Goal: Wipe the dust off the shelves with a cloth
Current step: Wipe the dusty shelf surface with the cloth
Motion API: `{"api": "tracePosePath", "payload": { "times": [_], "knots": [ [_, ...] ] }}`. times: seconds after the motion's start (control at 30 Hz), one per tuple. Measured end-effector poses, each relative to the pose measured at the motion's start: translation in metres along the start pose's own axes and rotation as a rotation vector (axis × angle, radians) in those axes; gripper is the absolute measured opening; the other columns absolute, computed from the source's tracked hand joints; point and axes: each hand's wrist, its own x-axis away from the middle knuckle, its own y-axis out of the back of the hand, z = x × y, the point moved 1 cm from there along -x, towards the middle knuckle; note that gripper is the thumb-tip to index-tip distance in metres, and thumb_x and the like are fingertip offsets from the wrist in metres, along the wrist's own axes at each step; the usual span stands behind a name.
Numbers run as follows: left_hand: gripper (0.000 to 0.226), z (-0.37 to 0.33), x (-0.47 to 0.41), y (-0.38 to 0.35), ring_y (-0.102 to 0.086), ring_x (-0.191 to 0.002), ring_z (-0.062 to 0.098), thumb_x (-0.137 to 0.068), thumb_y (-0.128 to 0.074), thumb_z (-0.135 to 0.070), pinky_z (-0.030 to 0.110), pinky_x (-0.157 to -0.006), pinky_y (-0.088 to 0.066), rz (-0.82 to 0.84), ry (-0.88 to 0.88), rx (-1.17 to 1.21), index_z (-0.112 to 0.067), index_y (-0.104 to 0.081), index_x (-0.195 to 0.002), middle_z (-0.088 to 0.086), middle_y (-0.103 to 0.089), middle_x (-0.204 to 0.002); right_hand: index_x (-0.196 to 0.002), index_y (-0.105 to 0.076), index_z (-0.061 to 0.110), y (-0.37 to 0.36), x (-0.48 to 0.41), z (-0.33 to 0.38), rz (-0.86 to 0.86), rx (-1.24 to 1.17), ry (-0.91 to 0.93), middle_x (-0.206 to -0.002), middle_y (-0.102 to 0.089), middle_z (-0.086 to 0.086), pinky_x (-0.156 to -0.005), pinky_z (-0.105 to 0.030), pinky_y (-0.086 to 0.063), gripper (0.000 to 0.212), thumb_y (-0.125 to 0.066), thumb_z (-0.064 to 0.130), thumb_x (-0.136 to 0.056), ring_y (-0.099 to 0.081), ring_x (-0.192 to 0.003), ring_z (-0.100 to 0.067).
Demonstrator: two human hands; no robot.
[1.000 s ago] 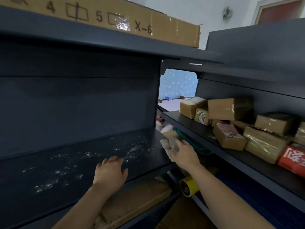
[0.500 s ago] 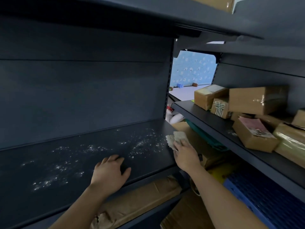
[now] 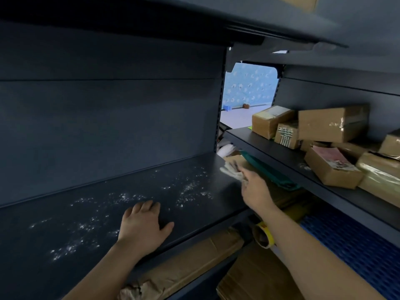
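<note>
Cloth (image 3: 231, 171) gripped by right hand (image 3: 256, 192) fingers on dusty shelf (image 3: 205, 182); left hand (image 3: 144, 228) flat, fingers relaxed

Dim, shadowed interior — bright rear gap, wide-angle edge distortion

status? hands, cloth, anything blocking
Right hand grips cloth at shelf's right end. Left hand rests open on shelf, in the sweep path. White dust unwiped.

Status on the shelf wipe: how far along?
Barely started. Done: only a strip at the right end of the dark shelf looks dust-free. In hand: the right hand grips the cloth at that end; the left hand rests flat near the front edge. Left: white dust specks across the middle and left.
</note>
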Motion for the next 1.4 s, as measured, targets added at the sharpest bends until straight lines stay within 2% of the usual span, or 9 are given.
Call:
{"api": "tracePosePath", "payload": {
  "times": [0.17, 0.33, 0.57, 0.67, 0.73, 0.9, 1.2, 1.27, 1.4],
  "knots": [
    [0.086, 0.014, -0.001, -0.004, -0.018, -0.143, 0.021, -0.082, -0.026, -0.076, 0.038, -0.114, -0.025, 0.109, 0.056, 0.022, -0.022, -0.019, -0.149, 0.0, -0.015, -0.158, -0.143, -0.036, 0.023, -0.031, -0.022, -0.011, 0.239, 0.354, -0.006, -0.146, -0.037, -0.008, -0.1, -0.037, -0.042, 0.057, -0.047, 0.008, -0.088, -0.046, -0.125, -0.03],
    [0.112, 0.014, 0.002, -0.002, -0.011, -0.146, 0.017, -0.056, -0.001, -0.085, 0.035, -0.117, -0.018, 0.155, 0.068, 0.036, -0.026, -0.014, -0.15, -0.004, -0.01, -0.159, -0.136, -0.045, 0.018, -0.069, -0.016, 0.047, 0.264, 0.3, 0.236, -0.142, -0.042, -0.007, -0.097, -0.035, -0.042, 0.051, -0.046, 0.002, -0.088, -0.049, -0.122, -0.028],
    [0.094, 0.029, -0.012, 0.01, -0.026, -0.141, 0.019, -0.073, -0.043, -0.079, 0.036, -0.114, -0.027, 0.07, 0.131, 0.019, -0.026, -0.021, -0.148, -0.005, -0.018, -0.158, -0.14, -0.046, 0.024, -0.059, -0.039, 0.059, 0.151, -0.137, 0.183, -0.127, -0.057, -0.009, -0.091, -0.031, -0.045, 0.059, -0.041, -0.004, -0.088, -0.058, -0.11, -0.026],
    [0.108, 0.04, -0.013, 0.012, -0.024, -0.142, 0.02, -0.063, -0.04, -0.088, 0.037, -0.114, -0.028, 0.138, 0.204, -0.006, -0.027, -0.018, -0.149, -0.005, -0.009, -0.16, -0.142, -0.04, 0.025, -0.055, -0.084, 0.027, 0.06, -0.026, 0.112, -0.121, -0.058, -0.01, -0.08, -0.037, -0.049, 0.064, -0.045, -0.006, -0.086, -0.059, -0.098, -0.027],
    [0.126, 0.047, -0.004, 0.006, -0.022, -0.143, 0.02, -0.046, -0.028, -0.097, 0.036, -0.114, -0.027, 0.213, 0.367, 0.06, -0.025, -0.018, -0.149, -0.006, -0.005, -0.16, -0.138, -0.041, 0.016, -0.088, -0.116, 0.024, 0.238, 0.067, 0.137, -0.125, -0.056, -0.012, -0.082, -0.037, -0.049, 0.057, -0.047, -0.003, -0.084, -0.057, -0.098, -0.027],
    [0.142, 0.044, 0.011, 0.004, -0.017, -0.144, 0.016, -0.028, -0.012, -0.1, 0.034, -0.116, -0.024, 0.199, 0.304, 0.093, -0.027, -0.017, -0.149, -0.007, -0.008, -0.159, -0.141, -0.038, 0.009, -0.098, -0.097, 0.039, 0.289, 0.37, 0.263, -0.141, -0.044, -0.014, -0.098, -0.035, -0.041, 0.054, -0.042, 0.002, -0.088, -0.046, -0.125, -0.03],
    [0.119, 0.034, 0.01, 0.004, -0.013, -0.145, 0.016, -0.051, -0.032, -0.093, 0.037, -0.116, -0.021, 0.16, 0.283, 0.083, -0.028, -0.017, -0.149, -0.008, -0.009, -0.159, -0.142, -0.042, 0.017, -0.12, -0.034, 0.12, 0.461, 0.107, 0.475, -0.149, -0.041, -0.004, -0.099, -0.027, -0.039, 0.057, -0.041, -0.002, -0.088, -0.047, -0.129, -0.025],
    [0.108, 0.036, 0.007, 0.003, -0.016, -0.144, 0.018, -0.063, -0.042, -0.087, 0.038, -0.116, -0.022, 0.127, 0.278, 0.091, -0.026, -0.018, -0.149, -0.007, -0.011, -0.159, -0.139, -0.048, 0.022, -0.118, -0.027, 0.124, 0.52, -0.115, 0.417, -0.14, -0.052, -0.005, -0.085, -0.023, -0.044, 0.052, -0.042, 0.003, -0.09, -0.057, -0.114, -0.022],
    [0.106, 0.045, 0.012, 0.006, -0.02, -0.143, 0.019, -0.067, -0.042, -0.084, 0.037, -0.116, -0.024, 0.043, 0.269, 0.064, -0.024, -0.014, -0.149, -0.004, -0.013, -0.158, -0.131, -0.057, 0.023, -0.081, -0.042, 0.1, 0.306, -0.318, 0.292, -0.123, -0.066, -0.001, -0.073, -0.017, -0.039, 0.048, -0.051, 0.003, -0.087, -0.063, -0.104, -0.018]
  ]
}}
